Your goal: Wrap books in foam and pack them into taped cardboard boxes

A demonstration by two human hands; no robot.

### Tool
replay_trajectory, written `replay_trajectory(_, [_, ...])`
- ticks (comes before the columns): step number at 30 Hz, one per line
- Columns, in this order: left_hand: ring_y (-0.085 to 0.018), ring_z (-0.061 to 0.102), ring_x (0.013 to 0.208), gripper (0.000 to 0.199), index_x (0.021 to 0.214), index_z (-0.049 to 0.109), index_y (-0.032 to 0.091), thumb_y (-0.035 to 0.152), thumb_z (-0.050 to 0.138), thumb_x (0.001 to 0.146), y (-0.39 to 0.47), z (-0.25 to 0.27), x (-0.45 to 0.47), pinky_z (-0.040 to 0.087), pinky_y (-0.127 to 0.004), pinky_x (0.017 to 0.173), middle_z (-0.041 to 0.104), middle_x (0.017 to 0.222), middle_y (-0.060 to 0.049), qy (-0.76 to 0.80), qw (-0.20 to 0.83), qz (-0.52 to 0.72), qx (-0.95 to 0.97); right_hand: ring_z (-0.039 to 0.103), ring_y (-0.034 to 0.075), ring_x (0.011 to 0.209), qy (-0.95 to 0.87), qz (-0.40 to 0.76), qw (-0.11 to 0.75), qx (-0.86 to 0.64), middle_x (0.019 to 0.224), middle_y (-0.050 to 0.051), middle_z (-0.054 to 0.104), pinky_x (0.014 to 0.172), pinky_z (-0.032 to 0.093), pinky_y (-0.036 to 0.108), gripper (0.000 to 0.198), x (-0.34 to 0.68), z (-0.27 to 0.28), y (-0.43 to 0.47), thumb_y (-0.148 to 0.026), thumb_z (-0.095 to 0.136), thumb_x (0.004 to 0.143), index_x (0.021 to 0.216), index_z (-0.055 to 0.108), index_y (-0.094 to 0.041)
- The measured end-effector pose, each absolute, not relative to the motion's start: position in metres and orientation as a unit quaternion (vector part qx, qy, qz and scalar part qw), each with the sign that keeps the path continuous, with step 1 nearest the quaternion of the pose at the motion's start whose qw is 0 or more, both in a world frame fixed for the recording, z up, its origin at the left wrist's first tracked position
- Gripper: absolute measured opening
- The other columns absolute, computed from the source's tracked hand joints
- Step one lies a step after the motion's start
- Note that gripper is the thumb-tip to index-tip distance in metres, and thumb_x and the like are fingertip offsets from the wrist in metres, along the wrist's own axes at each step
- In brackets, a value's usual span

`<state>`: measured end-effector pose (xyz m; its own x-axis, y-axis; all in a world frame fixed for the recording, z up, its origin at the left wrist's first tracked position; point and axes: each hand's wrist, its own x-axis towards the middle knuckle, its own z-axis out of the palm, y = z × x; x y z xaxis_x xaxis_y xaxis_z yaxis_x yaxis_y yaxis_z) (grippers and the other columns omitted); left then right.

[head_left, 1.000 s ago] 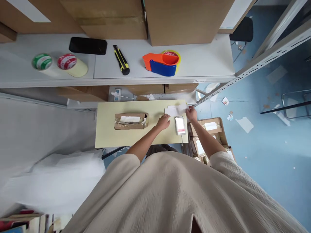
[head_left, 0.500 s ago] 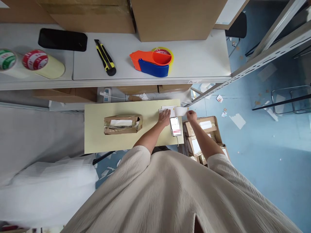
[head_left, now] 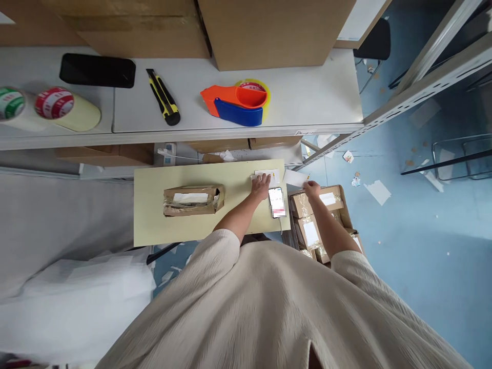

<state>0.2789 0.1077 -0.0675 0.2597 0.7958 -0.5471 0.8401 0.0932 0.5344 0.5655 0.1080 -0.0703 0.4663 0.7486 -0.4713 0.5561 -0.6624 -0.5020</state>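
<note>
My left hand (head_left: 261, 188) lies with its fingers spread on a small pile of white paper slips (head_left: 274, 174) at the table's far right corner. In my right hand (head_left: 312, 190), a white paper slip (head_left: 294, 178) is pinched by its right end, held out past the table's right edge. Between my forearms, a lit phone (head_left: 276, 199) with a cable rests on the table. Further left on the pale yellow table (head_left: 238, 215) sits a taped cardboard box (head_left: 192, 209) with a white label on top.
An open carton (head_left: 343, 202) of taped, labelled boxes stands right of the table. The shelf (head_left: 307, 97) ahead bears a tape dispenser (head_left: 238, 105), a box cutter (head_left: 164, 98), a black phone (head_left: 97, 70), tape rolls (head_left: 69, 109) and large cartons. Paper scraps (head_left: 378, 191) litter the blue floor.
My right hand has moved right and slightly down, drawing its slip away from the pile and off the table's edge. My left hand has stayed on the pile.
</note>
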Motion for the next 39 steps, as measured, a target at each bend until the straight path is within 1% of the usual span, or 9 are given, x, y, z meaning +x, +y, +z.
replay_trajectory(4, [-0.054, 0.034, 0.169, 0.098, 0.177, 0.045, 0.023, 0.034, 0.077, 0.085, 0.111, -0.060, 0.276, 0.032, -0.074, 0.132, 0.041, 0.182, -0.025, 0.612, 0.428, -0.023, 0.664, 0.074, 0.026, 0.076, -0.397, 0.394, 0.232, -0.796, 0.072, 0.004, 0.075, 0.069, 0.060, 0.033, 0.039, 0.562, -0.059, 0.104, -0.060, 0.069, 0.084, 0.092, 0.074, -0.022])
replay_trajectory(7, [-0.047, 0.050, 0.161, 0.069, 0.161, 0.062, 0.023, 0.031, 0.070, 0.093, 0.113, -0.048, 0.272, 0.041, -0.067, 0.130, 0.057, 0.170, -0.023, 0.642, 0.459, 0.050, 0.613, 0.069, 0.022, 0.070, -0.392, 0.456, 0.277, -0.749, 0.069, 0.002, 0.070, 0.067, 0.058, 0.032, 0.041, 0.546, -0.048, 0.102, -0.064, 0.078, 0.079, 0.084, 0.068, -0.025])
replay_trajectory(10, [-0.035, 0.072, 0.136, 0.035, 0.134, 0.076, 0.023, 0.032, 0.063, 0.103, 0.109, -0.029, 0.258, 0.056, -0.054, 0.120, 0.078, 0.142, -0.016, 0.664, 0.515, 0.198, 0.504, 0.065, 0.019, 0.069, -0.384, 0.524, 0.301, -0.698, 0.071, 0.001, 0.068, 0.069, 0.058, 0.032, 0.047, 0.525, -0.035, 0.097, -0.066, 0.087, 0.073, 0.079, 0.065, -0.025])
replay_trajectory(12, [-0.029, 0.079, 0.118, 0.025, 0.121, 0.077, 0.022, 0.037, 0.066, 0.105, 0.099, -0.013, 0.240, 0.063, -0.045, 0.106, 0.083, 0.123, -0.012, 0.651, 0.557, 0.288, 0.428, 0.064, 0.017, 0.070, -0.392, 0.558, 0.309, -0.662, 0.073, 0.000, 0.067, 0.072, 0.059, 0.032, 0.052, 0.508, -0.026, 0.093, -0.069, 0.091, 0.069, 0.076, 0.064, -0.025])
replay_trajectory(16, [-0.021, 0.080, 0.098, 0.031, 0.113, 0.075, 0.022, 0.044, 0.083, 0.095, 0.070, 0.019, 0.194, 0.065, -0.035, 0.088, 0.083, 0.110, -0.008, 0.628, 0.577, 0.384, 0.353, 0.063, 0.017, 0.073, -0.425, 0.610, 0.308, -0.594, 0.074, -0.002, 0.063, 0.078, 0.063, 0.034, 0.058, 0.468, -0.008, 0.085, -0.073, 0.094, 0.065, 0.075, 0.062, -0.026])
replay_trajectory(21, [-0.020, 0.076, 0.089, 0.031, 0.103, 0.072, 0.022, 0.040, 0.089, 0.085, 0.037, 0.050, 0.139, 0.065, -0.035, 0.083, 0.079, 0.098, -0.005, 0.648, 0.528, 0.432, 0.337, 0.065, 0.019, 0.078, -0.506, 0.615, 0.269, -0.541, 0.078, -0.001, 0.064, 0.084, 0.065, 0.039, 0.053, 0.417, 0.019, 0.081, -0.072, 0.090, 0.073, 0.080, 0.065, -0.026])
replay_trajectory(26, [-0.017, 0.073, 0.082, 0.035, 0.096, 0.068, 0.023, 0.040, 0.094, 0.081, 0.006, 0.070, 0.094, 0.066, -0.034, 0.079, 0.076, 0.091, -0.003, 0.623, 0.511, 0.508, 0.304, 0.073, 0.028, 0.101, -0.642, 0.433, 0.290, -0.562, 0.114, 0.012, 0.077, 0.093, 0.065, 0.047, 0.042, 0.349, 0.057, 0.069, -0.059, 0.075, 0.090, 0.116, 0.072, -0.026])
replay_trajectory(33, [-0.021, 0.076, 0.089, 0.049, 0.093, 0.067, 0.022, 0.039, 0.107, 0.070, -0.042, 0.089, 0.035, 0.071, -0.046, 0.093, 0.074, 0.091, -0.002, 0.544, 0.523, 0.612, 0.235, 0.074, 0.023, 0.084, -0.739, 0.437, 0.280, -0.430, 0.102, 0.006, 0.081, 0.087, 0.064, 0.041, 0.030, 0.216, 0.106, 0.021, -0.055, 0.070, 0.097, 0.106, 0.074, -0.026])
replay_trajectory(39, [-0.019, 0.078, 0.089, 0.050, 0.091, 0.069, 0.020, 0.034, 0.110, 0.067, -0.086, 0.099, -0.024, 0.070, -0.049, 0.101, 0.077, 0.088, -0.001, 0.500, 0.563, 0.623, 0.209, 0.076, 0.024, 0.088, -0.747, 0.428, 0.268, -0.432, 0.101, 0.006, 0.083, 0.089, 0.063, 0.041, 0.021, 0.144, 0.114, -0.015, -0.045, 0.071, 0.094, 0.101, 0.076, -0.026])
